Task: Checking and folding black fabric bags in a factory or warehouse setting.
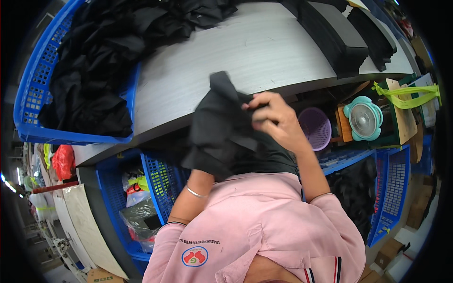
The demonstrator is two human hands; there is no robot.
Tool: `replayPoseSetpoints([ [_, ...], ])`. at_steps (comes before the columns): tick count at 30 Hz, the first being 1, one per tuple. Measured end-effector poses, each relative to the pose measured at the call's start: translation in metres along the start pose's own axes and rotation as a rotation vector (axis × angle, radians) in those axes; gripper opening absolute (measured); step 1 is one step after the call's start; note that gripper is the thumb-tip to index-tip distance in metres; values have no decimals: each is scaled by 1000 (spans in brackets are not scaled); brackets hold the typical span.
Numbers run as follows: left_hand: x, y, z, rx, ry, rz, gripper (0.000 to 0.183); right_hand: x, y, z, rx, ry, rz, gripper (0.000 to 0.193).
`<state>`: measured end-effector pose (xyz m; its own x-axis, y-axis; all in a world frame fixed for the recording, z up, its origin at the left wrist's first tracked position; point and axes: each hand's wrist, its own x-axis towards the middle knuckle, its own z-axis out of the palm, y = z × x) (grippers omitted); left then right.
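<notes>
A piece of black fabric (214,120), possibly a sewn garment part, hangs in front of me at the table's near edge. My left forearm, with a silver bangle (196,192) at the wrist, runs up into this fabric, which hides the left hand and its fingers. At the fabric's right side is my right hand (276,118), its fingers bent and closed on the cloth edge, somewhat smeared by motion. One corner of the fabric stands up above the table edge.
A blue crate (82,137) heaped with black fabric stands left on the white table (264,45). Stacked black pieces (330,42) lie far right. Below are blue crates (158,184) either side, a purple basket (315,128) and a teal fan (363,119).
</notes>
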<state>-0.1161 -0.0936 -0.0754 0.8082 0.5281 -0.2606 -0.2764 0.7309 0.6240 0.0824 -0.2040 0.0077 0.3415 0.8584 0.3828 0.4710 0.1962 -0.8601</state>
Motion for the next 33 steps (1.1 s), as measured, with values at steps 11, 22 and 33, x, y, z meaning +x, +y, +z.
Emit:
replayPoseSetpoints([
  [11, 49, 52, -16, -108, -17, 9, 54, 96, 14, -66, 208, 94, 116, 21],
  [22, 67, 83, 15, 713, 386, 608, 24, 101, 57, -30, -257, 478, 125, 15],
  [33, 150, 104, 27, 712, -54, 184, 33, 86, 62, 22, 717, 144, 583, 33],
])
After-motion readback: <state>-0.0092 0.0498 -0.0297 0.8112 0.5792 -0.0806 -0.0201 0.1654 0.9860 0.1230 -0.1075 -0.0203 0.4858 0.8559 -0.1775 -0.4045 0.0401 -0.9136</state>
